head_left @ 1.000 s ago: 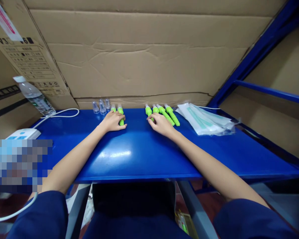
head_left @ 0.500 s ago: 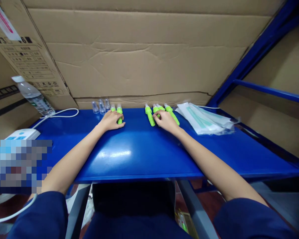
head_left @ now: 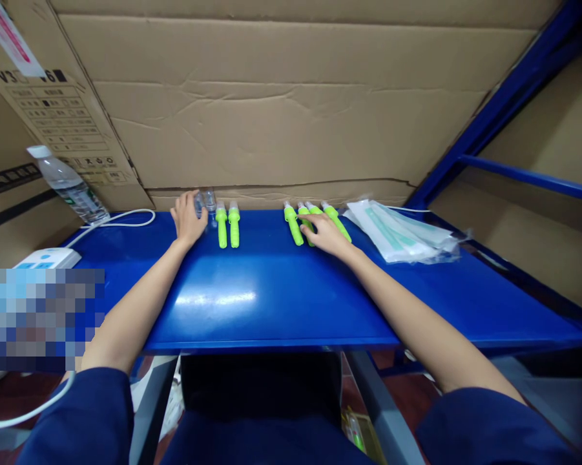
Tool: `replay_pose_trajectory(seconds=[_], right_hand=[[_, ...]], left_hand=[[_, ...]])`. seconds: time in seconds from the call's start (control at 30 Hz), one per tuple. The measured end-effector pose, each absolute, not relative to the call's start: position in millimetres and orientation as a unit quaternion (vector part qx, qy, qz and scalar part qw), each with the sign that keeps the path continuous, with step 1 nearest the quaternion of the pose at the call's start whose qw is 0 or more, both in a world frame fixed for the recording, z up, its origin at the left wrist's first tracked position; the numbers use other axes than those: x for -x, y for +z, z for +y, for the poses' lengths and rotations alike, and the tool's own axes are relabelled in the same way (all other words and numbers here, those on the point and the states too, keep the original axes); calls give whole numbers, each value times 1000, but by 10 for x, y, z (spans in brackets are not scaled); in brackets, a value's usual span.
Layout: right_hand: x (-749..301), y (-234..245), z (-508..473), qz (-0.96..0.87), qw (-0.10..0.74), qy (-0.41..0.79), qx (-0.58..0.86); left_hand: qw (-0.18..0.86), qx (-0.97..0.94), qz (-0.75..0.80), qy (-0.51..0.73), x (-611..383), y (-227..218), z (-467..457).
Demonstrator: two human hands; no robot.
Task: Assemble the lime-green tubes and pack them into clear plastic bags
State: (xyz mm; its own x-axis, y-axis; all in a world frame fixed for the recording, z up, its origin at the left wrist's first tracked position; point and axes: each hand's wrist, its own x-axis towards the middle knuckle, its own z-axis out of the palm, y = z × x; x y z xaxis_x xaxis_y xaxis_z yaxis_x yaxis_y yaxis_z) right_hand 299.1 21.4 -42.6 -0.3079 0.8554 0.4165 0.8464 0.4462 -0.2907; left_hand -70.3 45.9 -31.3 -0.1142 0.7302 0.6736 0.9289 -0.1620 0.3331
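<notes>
Two green pens (head_left: 227, 227) lie side by side on the blue table (head_left: 271, 297) near the back. My left hand (head_left: 188, 218) is just left of them, fingers spread over several small clear caps (head_left: 209, 201) at the cardboard wall. A second group of green pens (head_left: 293, 223) lies to the right. My right hand (head_left: 325, 234) rests on that group, fingers laid flat across the middle pens.
A stack of clear sealed pouches (head_left: 401, 232) lies to the right of the pens. A water bottle (head_left: 68, 184) leans at the back left, beside a white power strip (head_left: 48, 258) and its cable (head_left: 121, 222). A cardboard wall (head_left: 281, 110) closes the back; blue frame bars (head_left: 528, 177) stand at the right.
My left hand left the two green pens and moved left and back onto the clear caps. My right hand stayed on the right group of pens.
</notes>
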Motion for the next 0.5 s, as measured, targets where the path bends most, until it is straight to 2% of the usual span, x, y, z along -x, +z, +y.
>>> replay_pose_trajectory(seconds=[0.17,0.5], right_hand=[[-2811,-418,43,-810,185,30,556],[-2618,-230,-174,-794,184,7,579]], left_hand=[[115,669,-645,-350,848,-350,469],[129,656,-669,-324,785,-339,472]])
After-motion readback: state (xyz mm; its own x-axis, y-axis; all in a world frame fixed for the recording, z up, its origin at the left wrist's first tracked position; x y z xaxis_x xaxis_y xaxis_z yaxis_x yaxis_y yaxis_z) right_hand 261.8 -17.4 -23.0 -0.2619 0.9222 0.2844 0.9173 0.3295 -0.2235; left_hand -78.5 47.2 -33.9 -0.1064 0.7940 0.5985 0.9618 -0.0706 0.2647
